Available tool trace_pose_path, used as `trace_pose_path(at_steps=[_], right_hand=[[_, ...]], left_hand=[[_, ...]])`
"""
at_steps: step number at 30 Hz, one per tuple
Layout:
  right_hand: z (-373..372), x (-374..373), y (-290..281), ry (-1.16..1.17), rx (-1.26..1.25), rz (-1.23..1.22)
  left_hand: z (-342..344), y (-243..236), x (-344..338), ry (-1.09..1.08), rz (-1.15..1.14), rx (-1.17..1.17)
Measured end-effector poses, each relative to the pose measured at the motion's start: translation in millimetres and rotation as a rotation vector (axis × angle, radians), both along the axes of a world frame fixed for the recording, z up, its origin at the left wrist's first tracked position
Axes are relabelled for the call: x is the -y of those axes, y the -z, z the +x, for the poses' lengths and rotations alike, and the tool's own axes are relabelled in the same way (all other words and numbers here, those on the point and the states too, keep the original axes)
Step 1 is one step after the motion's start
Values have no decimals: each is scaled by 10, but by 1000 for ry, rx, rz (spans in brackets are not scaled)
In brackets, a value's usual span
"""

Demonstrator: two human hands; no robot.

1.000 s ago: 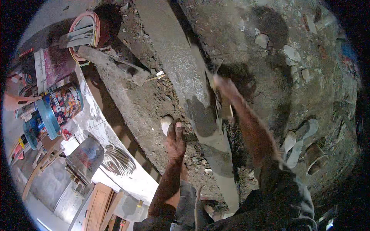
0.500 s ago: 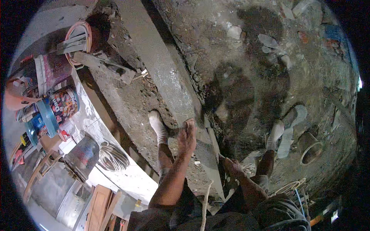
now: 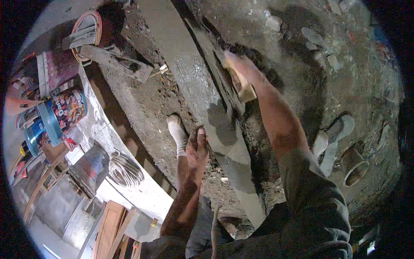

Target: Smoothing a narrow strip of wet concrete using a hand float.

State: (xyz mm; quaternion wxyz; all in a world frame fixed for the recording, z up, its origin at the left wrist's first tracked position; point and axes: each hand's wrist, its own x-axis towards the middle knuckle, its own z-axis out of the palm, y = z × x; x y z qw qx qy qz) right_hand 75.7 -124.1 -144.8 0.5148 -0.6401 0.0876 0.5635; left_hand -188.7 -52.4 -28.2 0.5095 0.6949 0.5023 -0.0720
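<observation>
A grey strip of wet, smoothed cement point(image 3: 189, 71) runs from the far left toward me, between my feet. My right hand point(image 3: 243, 69) reaches far along its right edge, closed and smeared by motion. It grips a wooden float point(image 3: 246, 93), whose pale block shows below the fingers. The float's long grey board lies along the strip's right side; part of it is hidden by the hand. My left hand point(image 3: 197, 149) hangs beside the strip, near my left sock, fingers loosely extended and nothing visible in them.
Rubble-strewn dirt lies on both sides. At left stand a round tub point(image 3: 88, 32) with boards, a blue-banded bucket point(image 3: 54, 118) and a coiled cable point(image 3: 125, 170) on a white ledge. A short pipe point(image 3: 354, 167) lies at right; stones point(image 3: 274, 23) are scattered farther off.
My right hand has moved far forward along the strip's right edge with the float. The left hand has shifted slightly left and nearer, its fingers less straight.
</observation>
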Motion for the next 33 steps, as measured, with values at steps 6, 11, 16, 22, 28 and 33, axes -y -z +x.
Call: trace_pose_path(at_steps=[6, 11, 16, 22, 28, 33], right_hand=[[-472, 513, 771, -387, 268, 259], [-2062, 1360, 177, -221, -320, -160], [-2938, 2695, -25, -232, -390, -293], [-2116, 1905, 353, 131, 216, -117], [-680, 145, -162, -249, 1003, -85], [-635, -215, -59, -414, 1009, -289]], left_hand=[[-135, 211, 192, -19, -82, -120], [-2, -41, 332, 5, -113, -199], [347, -137, 596, 33, -176, -105], [274, -57, 555, 13, -174, 8], [-49, -87, 245, 173, 157, 104], [-204, -37, 5, -63, -108, -10]])
